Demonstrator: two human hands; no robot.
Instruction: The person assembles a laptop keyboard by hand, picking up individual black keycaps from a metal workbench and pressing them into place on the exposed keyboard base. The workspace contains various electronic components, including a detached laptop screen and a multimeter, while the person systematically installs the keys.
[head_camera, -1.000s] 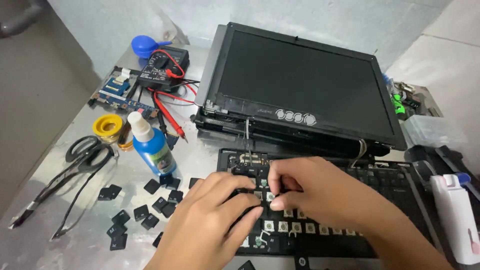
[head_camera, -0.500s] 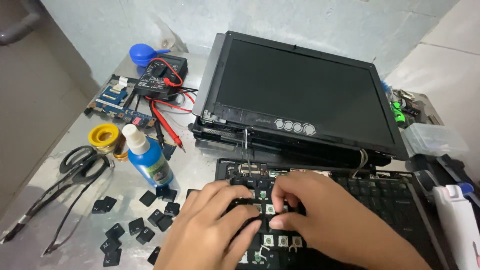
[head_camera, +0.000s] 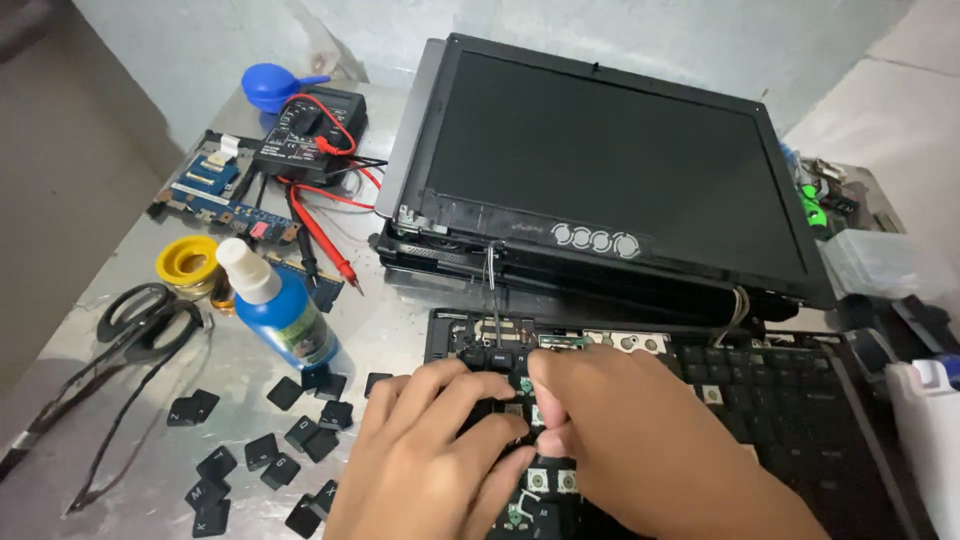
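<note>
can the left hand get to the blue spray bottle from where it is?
Probably yes. The left hand rests on the keyboard, and the blue bottle stands upright just to its left, with only loose black keycaps lying flat on the table between them.

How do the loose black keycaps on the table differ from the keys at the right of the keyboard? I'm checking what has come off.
The loose keycaps lie scattered on the table, at odd angles; the keys at the right of the keyboard sit in straight rows. The loose keycaps lie left of the left hand; the seated keys lie beyond the right hand. Both are small, black and squarish.
</note>
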